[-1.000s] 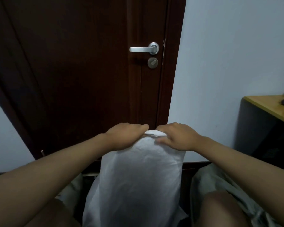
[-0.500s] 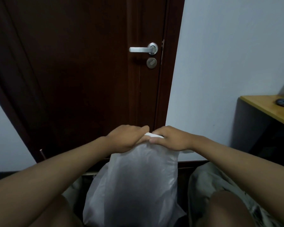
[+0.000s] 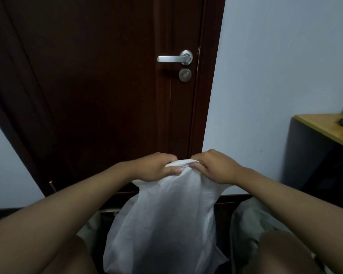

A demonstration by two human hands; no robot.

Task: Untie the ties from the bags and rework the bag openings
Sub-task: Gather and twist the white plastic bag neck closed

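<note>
Facing dark door point(image 3: 99, 95) w/ lever handle point(image 3: 174, 58), pale wall point(image 3: 275, 76), wood desk point(image 3: 325, 129) rt

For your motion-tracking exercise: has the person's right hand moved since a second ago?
Cannot tell: the right hand grips the white bag top beside the door frame, much as before.

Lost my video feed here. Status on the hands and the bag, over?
Left hand and right hand both grip the top of the white plastic bag. Bag upright between the knees, mouth bunched. No tie visible. Nothing in the way.
</note>
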